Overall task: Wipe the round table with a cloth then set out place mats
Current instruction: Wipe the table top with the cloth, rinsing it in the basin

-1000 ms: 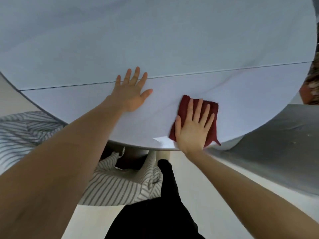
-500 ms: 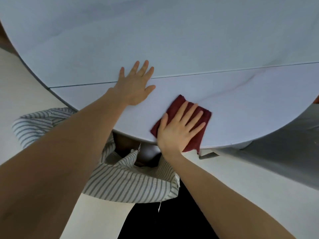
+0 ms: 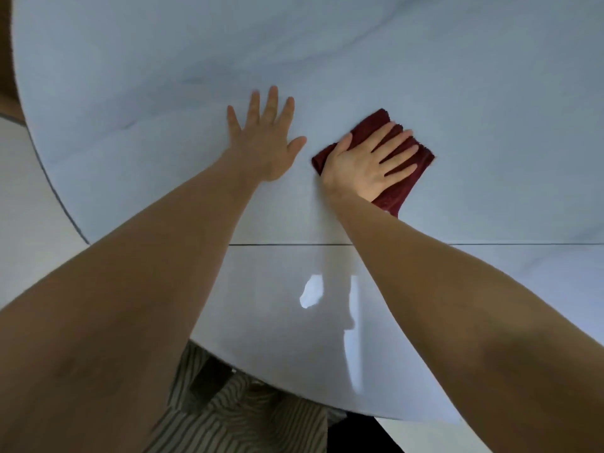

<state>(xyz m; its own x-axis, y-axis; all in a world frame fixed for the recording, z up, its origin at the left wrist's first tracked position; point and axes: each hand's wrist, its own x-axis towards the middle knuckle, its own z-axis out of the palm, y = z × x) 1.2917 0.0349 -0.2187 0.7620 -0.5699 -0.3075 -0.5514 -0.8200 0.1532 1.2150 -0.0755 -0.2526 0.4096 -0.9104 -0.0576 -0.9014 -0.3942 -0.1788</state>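
Round white table (image 3: pixel 425 76) with faint grey veins, filling most of the view, crossed by a thin dark seam from left to right under both forearms. Dark red cloth (image 3: pixel 407 178) lying folded on the table beyond that seam, toward the middle of the top, right of centre in the view. Right hand (image 3: pixel 366 165) pressed flat on the cloth, fingers straight and slightly spread, pointing up and to the right; cloth edges showing past the fingertips, beside the thumb and below the heel of the palm. Left hand (image 3: pixel 266 138) just beside it on the left, not touching the cloth, laid flat on the bare table with palm down, fingers straight and spread, thumb out toward the right hand, holding nothing. Both bare forearms stretched forward over the near part of the table, with bright reflections on the glossy surface between them. Striped shirt (image 3: pixel 248 416) at the bottom edge, under the near rim of the table. Pale floor (image 3: pixel 29 204) at the left, beyond the curved table edge. No place mats in view.
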